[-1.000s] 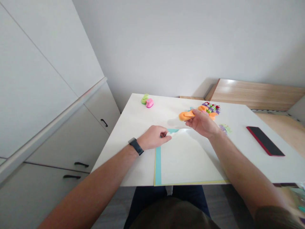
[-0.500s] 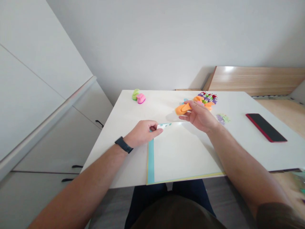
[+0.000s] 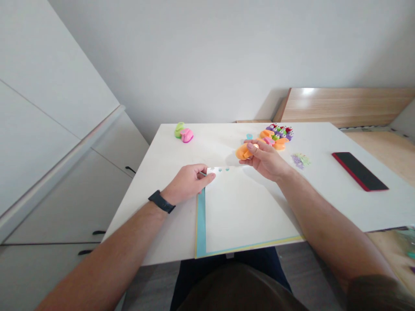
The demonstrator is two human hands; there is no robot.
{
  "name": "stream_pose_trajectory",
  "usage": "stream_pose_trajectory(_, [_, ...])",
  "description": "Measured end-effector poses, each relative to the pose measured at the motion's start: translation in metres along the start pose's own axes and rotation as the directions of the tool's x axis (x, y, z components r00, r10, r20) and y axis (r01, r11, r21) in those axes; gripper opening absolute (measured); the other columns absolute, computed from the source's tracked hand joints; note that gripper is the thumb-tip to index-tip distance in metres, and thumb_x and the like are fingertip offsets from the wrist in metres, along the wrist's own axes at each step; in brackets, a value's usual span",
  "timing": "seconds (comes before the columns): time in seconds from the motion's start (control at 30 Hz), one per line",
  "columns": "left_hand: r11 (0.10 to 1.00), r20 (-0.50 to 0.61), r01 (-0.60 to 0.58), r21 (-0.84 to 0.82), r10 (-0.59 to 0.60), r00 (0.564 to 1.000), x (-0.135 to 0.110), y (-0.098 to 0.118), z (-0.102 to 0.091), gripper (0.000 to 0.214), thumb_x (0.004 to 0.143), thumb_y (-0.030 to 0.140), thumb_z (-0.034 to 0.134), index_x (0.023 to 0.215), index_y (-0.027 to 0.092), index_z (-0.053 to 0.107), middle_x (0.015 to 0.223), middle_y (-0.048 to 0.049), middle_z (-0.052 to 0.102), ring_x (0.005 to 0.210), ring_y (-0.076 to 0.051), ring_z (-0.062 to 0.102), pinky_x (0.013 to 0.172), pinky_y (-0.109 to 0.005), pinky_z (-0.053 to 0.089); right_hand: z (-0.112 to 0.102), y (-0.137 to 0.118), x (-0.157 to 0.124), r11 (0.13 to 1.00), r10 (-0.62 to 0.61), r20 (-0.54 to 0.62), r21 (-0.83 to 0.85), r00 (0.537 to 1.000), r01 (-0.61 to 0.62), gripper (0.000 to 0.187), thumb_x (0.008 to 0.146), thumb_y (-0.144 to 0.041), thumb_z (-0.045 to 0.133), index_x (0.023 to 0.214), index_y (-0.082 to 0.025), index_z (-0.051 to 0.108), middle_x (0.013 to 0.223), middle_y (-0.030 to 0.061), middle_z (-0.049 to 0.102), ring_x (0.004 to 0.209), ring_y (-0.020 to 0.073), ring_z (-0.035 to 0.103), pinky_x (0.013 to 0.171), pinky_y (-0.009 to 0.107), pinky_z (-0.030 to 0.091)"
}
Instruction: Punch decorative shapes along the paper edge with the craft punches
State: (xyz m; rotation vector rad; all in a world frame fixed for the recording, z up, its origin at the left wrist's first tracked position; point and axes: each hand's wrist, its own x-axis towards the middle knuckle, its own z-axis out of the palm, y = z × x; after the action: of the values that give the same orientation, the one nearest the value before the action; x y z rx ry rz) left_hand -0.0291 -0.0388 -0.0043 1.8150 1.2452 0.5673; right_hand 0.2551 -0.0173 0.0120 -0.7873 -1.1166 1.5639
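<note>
My left hand point(image 3: 189, 183) pinches the far left corner of a white sheet of paper point(image 3: 249, 207) between thumb and fingers. Several small punched shapes show along the sheet's far edge, with blue showing through. Under it lie blue paper point(image 3: 201, 224) and a yellow sheet, whose edges stick out at the left and front. In my right hand point(image 3: 264, 159) is an orange craft punch point(image 3: 244, 151), with the thumb on its lever. The punch is just beyond the sheet's far edge; I cannot tell whether it touches the paper.
At the back left stand a green punch point(image 3: 179, 129) and a pink punch point(image 3: 187, 135). Back right are more orange punches point(image 3: 279, 144) and several colourful figures with eyes point(image 3: 281, 131). Small paper cut-outs point(image 3: 301, 160) and a dark, red-edged phone-like slab point(image 3: 359, 171) lie farther right.
The paper's far left corner, raised before, now lies flatter, showing the punched shapes. The orange punch has turned in my right hand, and my thumb has shifted onto its lever.
</note>
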Motion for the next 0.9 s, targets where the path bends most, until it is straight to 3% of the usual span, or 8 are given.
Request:
stream_pose_trajectory(0.23, [1.000, 0.011, 0.010, -0.017, -0.010, 1.000, -0.0007, 0.0035, 0.0006, 0.037, 0.091, 0.057, 0.064, 0.081, 0.021, 0.060, 0.062, 0.0040, 0.061, 0.050, -0.014, 0.060, 0.047, -0.024, 0.041, 0.0009, 0.0003, -0.0016, 1.000, 0.019, 0.018, -0.009, 1.000, -0.019, 0.033, 0.090, -0.052, 0.077, 0.105, -0.023, 0.071, 0.103, 0.0036, 0.070, 0.096, 0.0171, 0.069, 0.082, 0.030, 0.064])
stream_pose_trajectory(0.37, [1.000, 0.006, 0.000, -0.023, 0.000, 1.000, -0.0007, 0.0013, 0.0001, 0.036, 0.092, 0.056, 0.064, 0.082, 0.021, 0.062, 0.061, 0.0037, 0.060, 0.050, -0.013, 0.059, 0.047, -0.023, 0.040, 0.0013, 0.0005, -0.0021, 1.000, 0.027, 0.029, 0.003, 0.999, -0.027, 0.040, 0.090, -0.061, 0.072, 0.105, -0.024, 0.071, 0.099, 0.0040, 0.069, 0.088, 0.0168, 0.067, 0.073, 0.027, 0.063])
stream_pose_trajectory(0.6, [0.999, -0.007, -0.014, -0.038, 0.014, 1.000, -0.0002, 0.0004, 0.0003, 0.035, 0.089, 0.053, 0.069, 0.079, 0.021, 0.060, 0.062, 0.0037, 0.061, 0.051, -0.013, 0.059, 0.048, -0.023, 0.040, 0.0012, 0.0015, -0.0019, 0.999, 0.036, 0.000, 0.005, 0.999, -0.036, 0.039, 0.094, -0.056, 0.069, 0.120, -0.027, 0.070, 0.100, 0.0034, 0.069, 0.086, 0.0172, 0.065, 0.068, 0.028, 0.060])
stream_pose_trajectory(0.9, [0.999, -0.006, -0.031, -0.043, 0.031, 1.000, 0.0001, 0.0008, 0.0015, 0.038, 0.090, 0.056, 0.067, 0.080, 0.020, 0.061, 0.062, 0.0038, 0.060, 0.052, -0.013, 0.060, 0.049, -0.023, 0.041, -0.0016, 0.0012, -0.0028, 0.992, -0.032, 0.079, -0.115, 0.996, 0.041, 0.028, 0.089, -0.043, 0.081, 0.108, -0.024, 0.071, 0.105, 0.0042, 0.071, 0.096, 0.0170, 0.066, 0.090, 0.033, 0.058])
